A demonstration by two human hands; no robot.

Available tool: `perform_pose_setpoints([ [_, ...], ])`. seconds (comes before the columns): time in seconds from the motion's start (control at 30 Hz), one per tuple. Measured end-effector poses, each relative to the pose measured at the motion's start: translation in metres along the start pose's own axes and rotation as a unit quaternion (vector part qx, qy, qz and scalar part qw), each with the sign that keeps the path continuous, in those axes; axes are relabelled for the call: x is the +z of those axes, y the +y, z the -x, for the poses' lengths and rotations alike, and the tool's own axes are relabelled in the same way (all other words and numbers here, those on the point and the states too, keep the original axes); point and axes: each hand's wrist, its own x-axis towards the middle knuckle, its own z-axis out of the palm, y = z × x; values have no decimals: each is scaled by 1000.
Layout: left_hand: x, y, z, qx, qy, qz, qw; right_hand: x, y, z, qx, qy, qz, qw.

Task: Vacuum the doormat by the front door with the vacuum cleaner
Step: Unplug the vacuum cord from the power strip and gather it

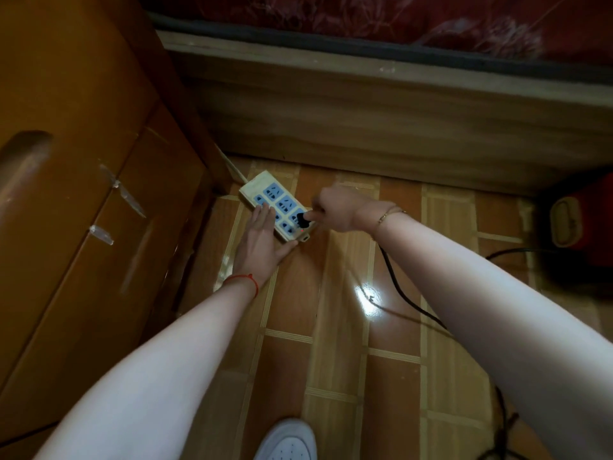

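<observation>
A cream power strip (pixel 257 184) with blue sockets lies on the tiled floor beside the wooden cabinet. My left hand (pixel 260 239) rests flat on its near left edge, fingers spread. My right hand (pixel 335 207) pinches a black plug (pixel 302 220) that sits in one of the strip's right-hand sockets. The plug's black cord (pixel 403 293) runs back along the floor under my right forearm. A red and cream vacuum cleaner (pixel 577 224) stands at the right edge, partly in shadow. No doormat is in view.
An orange-brown wooden cabinet (pixel 83 161) fills the left side. A wooden bed frame (pixel 381 104) with dark red bedding (pixel 414 18) runs across the top. My white shoe (pixel 287 441) stands on the floor at the bottom. Tangled cord (pixel 504 429) lies at lower right.
</observation>
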Motion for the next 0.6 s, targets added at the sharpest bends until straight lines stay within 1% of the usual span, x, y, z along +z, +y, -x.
perform_pose_setpoints([
  [0.13,4,20,12,78,25,-12,997,6,12,29,-18,51,-55,997],
  [0.23,4,37,20,121,23,4,992,10,27,55,-3,125,-92,988],
  [0.3,7,48,23,131,19,10,991,12,36,74,30,168,-110,979],
  [0.43,9,74,32,112,16,39,993,14,53,114,62,245,-119,960],
  [0.5,12,91,38,140,-12,25,990,13,61,137,84,275,-108,952],
  [0.6,23,124,52,234,-87,16,968,14,76,170,121,324,-57,937],
])
